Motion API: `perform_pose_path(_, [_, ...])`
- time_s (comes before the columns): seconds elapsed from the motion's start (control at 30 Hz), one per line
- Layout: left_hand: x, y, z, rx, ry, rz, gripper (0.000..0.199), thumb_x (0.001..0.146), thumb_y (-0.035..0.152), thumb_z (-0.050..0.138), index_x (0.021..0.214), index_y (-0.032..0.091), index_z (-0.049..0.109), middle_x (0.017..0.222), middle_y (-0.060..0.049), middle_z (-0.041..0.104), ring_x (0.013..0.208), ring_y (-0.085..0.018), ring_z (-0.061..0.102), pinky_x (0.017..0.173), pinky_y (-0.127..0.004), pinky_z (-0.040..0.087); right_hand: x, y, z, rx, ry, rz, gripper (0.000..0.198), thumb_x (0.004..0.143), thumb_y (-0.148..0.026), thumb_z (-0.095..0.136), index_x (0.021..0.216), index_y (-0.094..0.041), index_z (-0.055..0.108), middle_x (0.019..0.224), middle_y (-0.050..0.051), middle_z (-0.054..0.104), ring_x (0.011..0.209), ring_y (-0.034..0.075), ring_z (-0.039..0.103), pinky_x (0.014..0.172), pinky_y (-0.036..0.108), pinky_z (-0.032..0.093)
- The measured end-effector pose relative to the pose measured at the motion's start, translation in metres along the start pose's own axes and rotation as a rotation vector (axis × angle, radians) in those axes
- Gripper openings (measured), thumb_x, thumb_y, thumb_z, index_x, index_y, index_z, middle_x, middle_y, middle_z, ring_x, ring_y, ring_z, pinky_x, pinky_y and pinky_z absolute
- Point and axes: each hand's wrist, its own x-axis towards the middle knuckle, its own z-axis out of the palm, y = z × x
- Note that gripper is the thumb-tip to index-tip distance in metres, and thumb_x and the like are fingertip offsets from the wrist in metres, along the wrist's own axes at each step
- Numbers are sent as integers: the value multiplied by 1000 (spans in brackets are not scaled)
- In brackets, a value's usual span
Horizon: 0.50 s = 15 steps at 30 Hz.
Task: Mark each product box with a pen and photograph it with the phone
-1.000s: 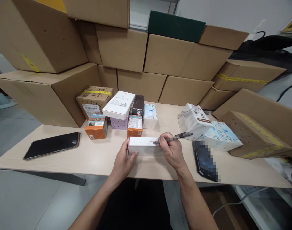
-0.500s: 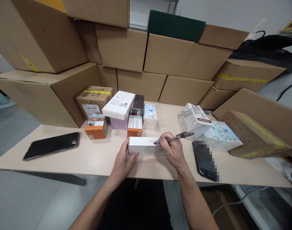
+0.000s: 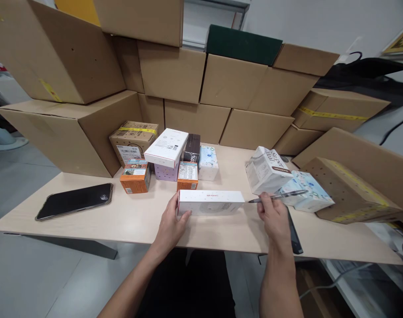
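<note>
A long white box (image 3: 217, 203) with small red print on its top face lies near the front of the table. My left hand (image 3: 171, 221) is closed around its left end, thumb on the near side and fingers behind. To the right of the box, my right hand (image 3: 273, 216) pinches a pen (image 3: 287, 194), its tip pointing left toward the box's right end but apart from it. Partly hidden under my right forearm is a dark phone-like device (image 3: 294, 232).
Behind the white box stand small cartons, among them an orange box (image 3: 135, 176), another orange box (image 3: 187, 176) and a white flat box (image 3: 166, 147). A black phone (image 3: 74, 202) lies left. Tissue packs (image 3: 307, 190) sit right. Stacked cardboard boxes (image 3: 234, 84) wall the back.
My right hand has moved right, taking the pen from the top of the white box to beyond its right end. My left hand keeps its hold. The view has tilted slightly.
</note>
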Motion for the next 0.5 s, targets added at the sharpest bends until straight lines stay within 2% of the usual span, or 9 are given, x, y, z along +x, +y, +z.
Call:
perform_pose_path(0.1, [0, -1, 1, -11, 7, 4, 65, 83, 21, 62, 144, 22, 39, 142, -11, 54, 130, -26, 53, 110, -44, 43, 4, 5, -17, -96, 33, 9, 37, 89, -57, 45, 75, -23, 47, 52, -8, 40, 44, 9, 36, 42, 22, 26])
perform_pose_path(0.2, [0, -3, 1, -14, 10, 19, 66, 84, 22, 62, 145, 21, 39, 143, -12, 53, 132, -27, 52, 111, -46, 42, 5, 9, -21, -261, -88, 24, 37, 85, -53, 50, 68, -21, 54, 50, -5, 48, 47, 12, 44, 45, 24, 32])
perform_pose_path(0.33, [0, -4, 3, 0, 43, 22, 66, 84, 24, 63, 146, 22, 39, 142, -12, 54, 132, -28, 52, 111, -48, 42, 1, 18, -7, -464, -310, -15, 33, 78, -50, 61, 63, -20, 59, 58, 0, 61, 58, 17, 55, 56, 27, 39])
perform_pose_path(0.4, [0, -4, 3, 12, 55, 29, 67, 85, 25, 62, 147, 22, 38, 143, -12, 53, 133, -28, 51, 111, -47, 42, -3, 21, 4, -548, -334, -41, 29, 78, -48, 62, 71, -20, 63, 63, 1, 64, 63, 18, 56, 59, 26, 38])
perform_pose_path(0.5, [1, -2, 3, 38, 64, 45, 69, 87, 25, 61, 150, 22, 34, 148, -13, 49, 137, -28, 48, 113, -47, 40, -8, 23, 17, -654, -294, -67, 29, 81, -45, 59, 90, -18, 68, 69, 3, 65, 67, 20, 58, 63, 27, 37])
